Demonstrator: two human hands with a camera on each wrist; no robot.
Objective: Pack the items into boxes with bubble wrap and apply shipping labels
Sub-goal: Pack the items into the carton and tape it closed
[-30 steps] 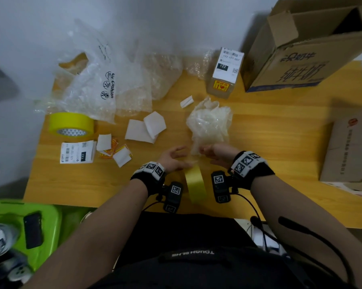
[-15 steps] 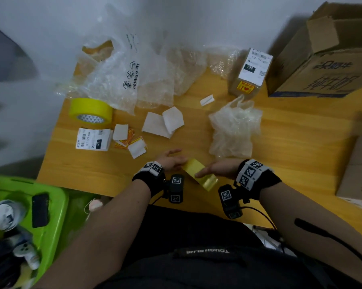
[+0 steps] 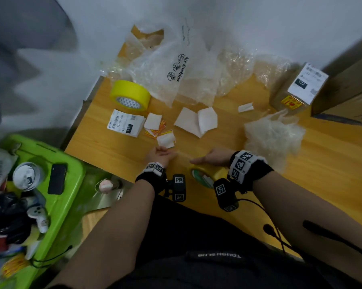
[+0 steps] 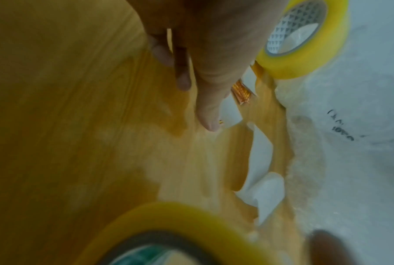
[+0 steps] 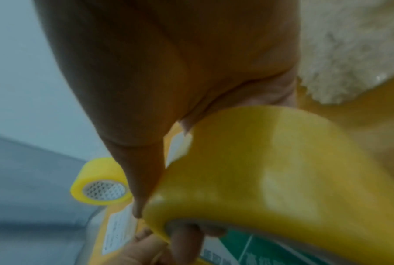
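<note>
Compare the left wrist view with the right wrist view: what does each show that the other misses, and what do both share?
Only the left wrist view shows the left hand, fingers extended over the wooden table and holding nothing, plus white paper scraps and the printed air cushion bag.

Only the right wrist view shows the right hand gripping the near tape roll, with a finger inside its green-printed core, and a bubble-wrapped bundle.

Both share the near tape roll and the second yellow tape roll with a white patterned core, lying untouched farther off.
</note>
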